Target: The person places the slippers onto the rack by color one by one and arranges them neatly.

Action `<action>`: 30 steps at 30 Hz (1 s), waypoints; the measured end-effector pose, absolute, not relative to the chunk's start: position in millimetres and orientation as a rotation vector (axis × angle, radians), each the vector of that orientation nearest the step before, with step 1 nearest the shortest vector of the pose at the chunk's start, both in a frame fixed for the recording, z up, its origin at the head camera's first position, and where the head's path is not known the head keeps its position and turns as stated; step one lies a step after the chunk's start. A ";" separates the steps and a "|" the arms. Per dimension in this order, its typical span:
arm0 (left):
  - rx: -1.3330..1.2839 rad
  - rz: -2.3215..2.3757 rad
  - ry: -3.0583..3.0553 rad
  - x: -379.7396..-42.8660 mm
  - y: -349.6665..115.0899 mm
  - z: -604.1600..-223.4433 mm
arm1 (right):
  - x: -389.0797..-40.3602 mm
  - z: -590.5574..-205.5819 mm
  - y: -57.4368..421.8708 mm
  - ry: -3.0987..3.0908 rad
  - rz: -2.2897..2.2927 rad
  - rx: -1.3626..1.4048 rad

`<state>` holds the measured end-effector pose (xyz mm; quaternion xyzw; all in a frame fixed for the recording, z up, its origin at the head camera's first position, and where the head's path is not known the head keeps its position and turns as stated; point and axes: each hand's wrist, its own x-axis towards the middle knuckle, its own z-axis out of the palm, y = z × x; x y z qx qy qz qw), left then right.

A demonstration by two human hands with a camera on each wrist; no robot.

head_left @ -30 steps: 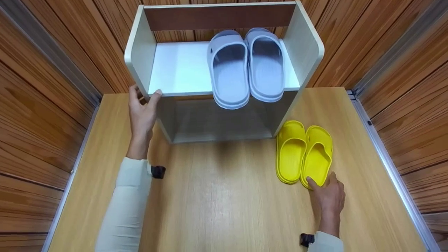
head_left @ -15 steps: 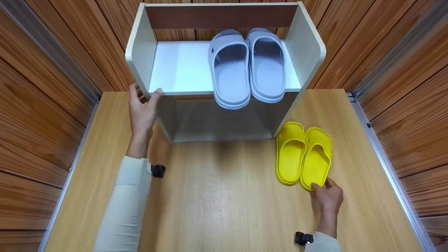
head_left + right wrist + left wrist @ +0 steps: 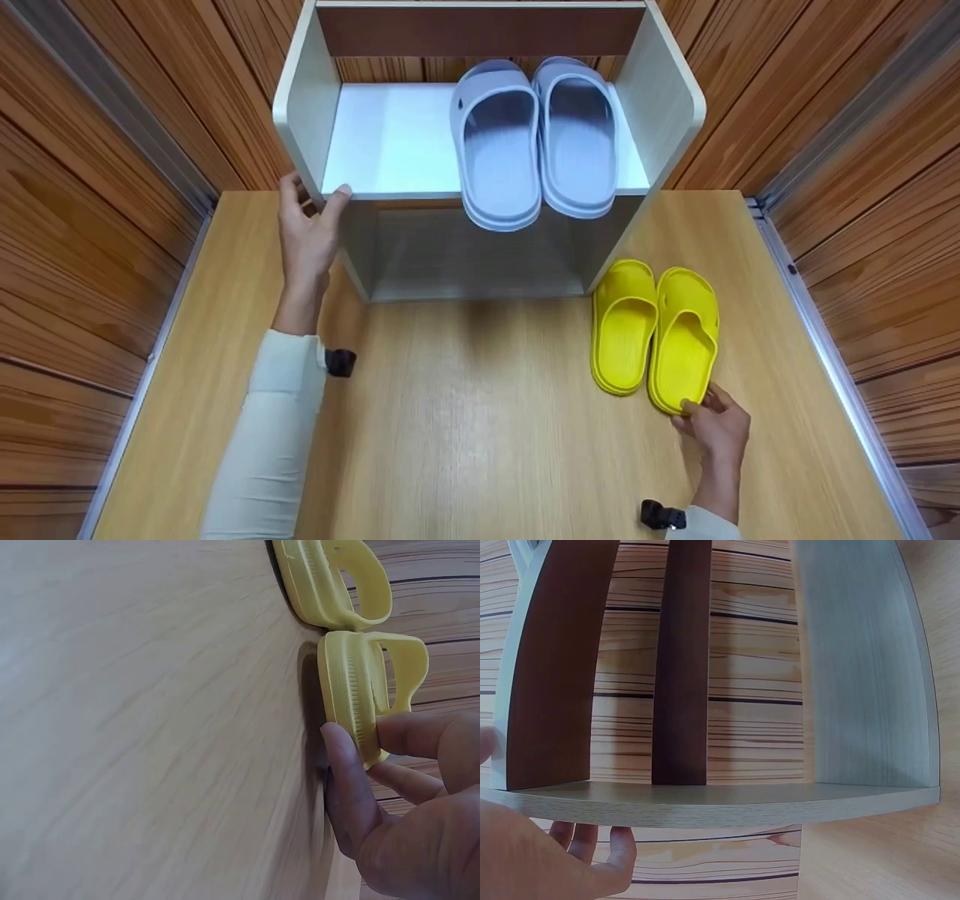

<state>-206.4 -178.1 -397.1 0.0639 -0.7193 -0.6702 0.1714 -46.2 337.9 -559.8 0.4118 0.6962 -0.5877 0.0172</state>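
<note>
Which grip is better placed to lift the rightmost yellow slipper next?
The right grip, I'd judge: it pinches that slipper by the heel end. The left grip is farther off, holding the rack by its left side.

Your left arm (image 3: 279,420) stretched well forward, and your left hand (image 3: 304,236) gripped the front left corner of the shelf (image 3: 390,142), thumb on the edge, fingers around its outer side. Your right hand (image 3: 718,426) was nearer to you, toward the right edge of the floor (image 3: 465,420), thumb and fingers bent in a pinch pointing forward and left.
</note>
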 end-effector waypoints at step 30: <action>0.208 -1.881 -2.061 -205.7 -176.9 -397.0 | -22.4 -545.6 355.0 2.402 -1.767 1.118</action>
